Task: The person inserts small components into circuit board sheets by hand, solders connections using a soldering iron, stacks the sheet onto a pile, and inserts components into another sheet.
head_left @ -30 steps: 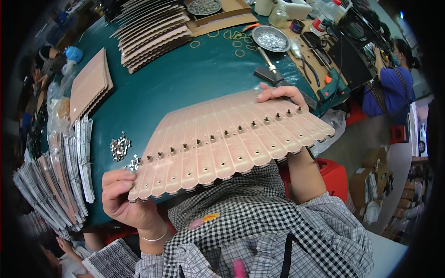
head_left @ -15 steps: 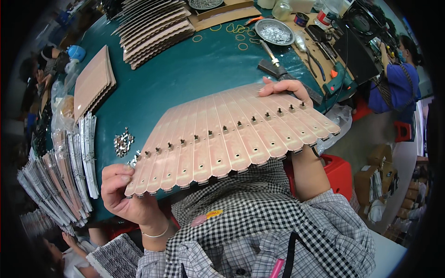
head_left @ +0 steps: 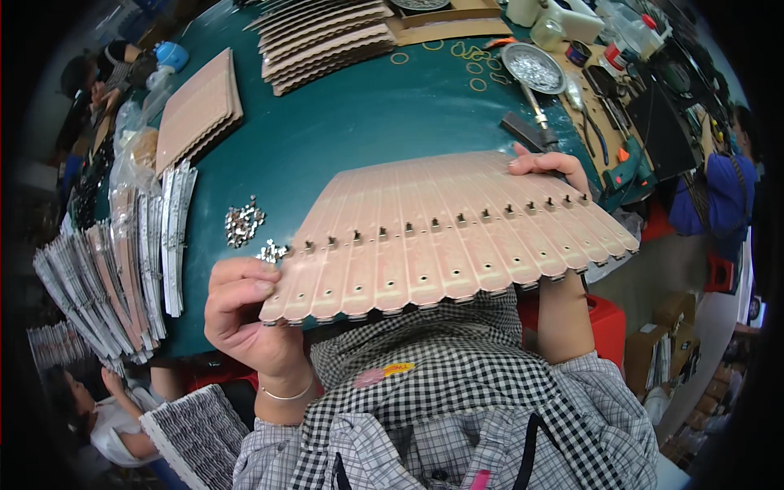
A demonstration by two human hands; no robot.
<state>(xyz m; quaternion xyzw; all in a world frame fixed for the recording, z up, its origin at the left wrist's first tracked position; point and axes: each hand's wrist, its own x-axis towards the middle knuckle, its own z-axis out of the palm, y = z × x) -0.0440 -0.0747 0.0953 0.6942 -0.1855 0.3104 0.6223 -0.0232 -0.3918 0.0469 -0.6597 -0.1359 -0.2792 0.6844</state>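
Black-and-white checked cloth makes up the apron (head_left: pixel 425 351) nearest the camera, worn over a grey plaid shirt (head_left: pixel 604 400). A red stool (head_left: pixel 603 327) shows beside the right forearm, and at lower left stands a ribbed grey-and-white block (head_left: pixel 200 433).

Just above the apron, tilted and held up between both hands, is a pale pink slatted panel (head_left: pixel 441 212). Its near edge is scalloped; small dark holes run along that edge, and farther in a row of little metal studs crosses the slats. The left hand (head_left: pixel 249 310), with a thin bracelet (head_left: pixel 286 397) at its wrist, is clamped on the panel's near left corner, thumb and fingers pinching it. The right hand (head_left: pixel 554 167) grips the far right edge, fingertips lying on the upper face; its forearm passes beneath.

Past the left hand, two small heaps of shiny metal pieces (head_left: pixel 244 222) lie on the green table (head_left: pixel 327 122), and bundles of narrow strips (head_left: pixel 90 286) fan out at the left. A pile of similar panels (head_left: pixel 200 106) rests behind them. Beyond the right hand are a dark-handled tool (head_left: pixel 535 106), its tip by a round dish (head_left: pixel 505 59) of silvery bits, some pliers (head_left: pixel 594 135) and scattered rubber bands (head_left: pixel 477 68). Farther off rises a taller panel stack (head_left: pixel 327 49). At far right, a person in blue (head_left: pixel 710 196) is partly visible.
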